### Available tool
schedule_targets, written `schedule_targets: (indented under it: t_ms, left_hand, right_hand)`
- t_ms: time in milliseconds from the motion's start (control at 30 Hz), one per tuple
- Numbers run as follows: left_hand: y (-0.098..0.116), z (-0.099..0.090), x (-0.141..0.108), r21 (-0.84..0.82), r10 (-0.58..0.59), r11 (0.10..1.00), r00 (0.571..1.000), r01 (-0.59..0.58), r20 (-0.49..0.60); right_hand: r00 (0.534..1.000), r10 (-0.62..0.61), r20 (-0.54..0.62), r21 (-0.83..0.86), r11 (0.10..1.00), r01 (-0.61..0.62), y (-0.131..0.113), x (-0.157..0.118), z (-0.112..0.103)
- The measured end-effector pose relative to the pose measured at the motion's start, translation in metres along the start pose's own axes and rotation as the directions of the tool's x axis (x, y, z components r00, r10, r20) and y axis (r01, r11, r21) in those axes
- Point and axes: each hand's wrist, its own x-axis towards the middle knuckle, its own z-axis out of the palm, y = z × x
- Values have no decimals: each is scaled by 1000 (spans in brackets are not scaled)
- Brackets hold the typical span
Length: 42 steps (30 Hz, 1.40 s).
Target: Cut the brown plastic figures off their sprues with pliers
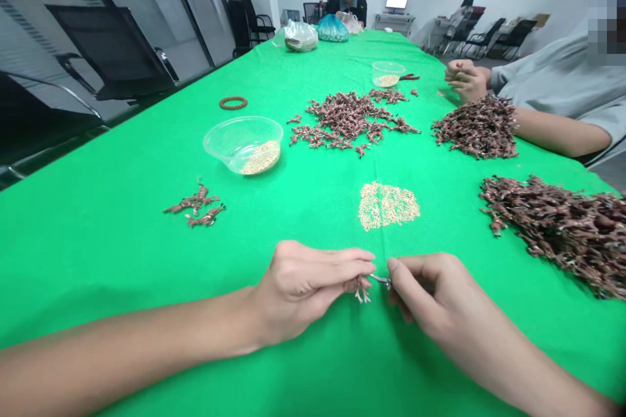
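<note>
My left hand (313, 283) is closed, pinching a small brown figurine (362, 289) whose pale-tipped legs stick out below the fingers. Facing it, my right hand (423, 287) grips a thin silvery metal piece (382, 281) between thumb and forefinger. The metal's far end meets or nearly meets the fingers of my left hand; its exact kind is too small to tell. Just beyond both hands lies a flat patch of tiny golden bits (388, 205). To the left, a few loose brown animal figurines (199, 205) rest on the green cloth (122, 260).
A clear plastic bowl (243, 143) with golden bits stands left of a heap of figurines (345, 118). Larger heaps (562, 228) (476, 127) lie at right, near a co-worker's hands (467, 80). Farther off are a brown ring (233, 103), a second bowl (388, 75) and filled bags (333, 28).
</note>
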Motion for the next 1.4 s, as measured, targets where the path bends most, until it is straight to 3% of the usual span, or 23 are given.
schedule_targets:
  t_ms: [100, 167, 233, 300, 400, 500, 667, 867, 1067, 1167, 1233, 1300, 1400]
  left_hand:
    - [1, 1, 0, -10, -45, 999, 998, 45, -34]
    - [2, 2, 1, -66, -113, 992, 992, 110, -49]
    - [3, 3, 3, -165, -206, 967, 977, 195, -55]
    - [3, 4, 4, -286, -309, 916, 949, 282, -57]
    - [4, 5, 7, -430, -416, 825, 909, 367, -23]
    - [4, 5, 8, -509, -441, 764, 897, 396, 36]
    - [5, 3, 8, -504, -398, 776, 914, 379, 75]
    - [6, 2, 8, -534, -390, 761, 917, 369, 79]
    - [4, 4, 7, -548, -428, 733, 899, 403, 90]
    - [5, 5, 8, -541, -416, 751, 908, 379, 58]
    - [5, 5, 8, -507, -388, 790, 921, 344, 20]
    - [6, 5, 8, -448, -333, 847, 942, 285, -30]
    - [4, 4, 6, -310, -195, 937, 977, 161, -81]
  right_hand:
    - [999, -40, -27, -4, 999, 40, 3, 2, -3]
    - [970, -178, -165, -120, 980, 160, 6, 5, -6]
    - [869, -384, -311, -290, 909, 298, 9, 8, -8]
    - [739, -562, -371, -444, 807, 390, 13, 10, -10]
    - [612, -719, -329, -614, 655, 440, 18, 10, -12]
    - [521, -813, -259, -727, 519, 449, 20, 9, -14]
    - [460, -868, -186, -802, 405, 439, 18, 8, -16]
    - [434, -884, -172, -823, 371, 430, 13, 7, -18]
    - [366, -919, -148, -844, 310, 437, 13, 10, -18]
    - [364, -916, -167, -852, 320, 415, 16, 10, -14]
    - [402, -897, -186, -843, 356, 403, 16, 8, -10]
    - [487, -846, -218, -809, 436, 394, 15, 5, -7]
    - [688, -664, -291, -654, 663, 364, 9, 1, -2]
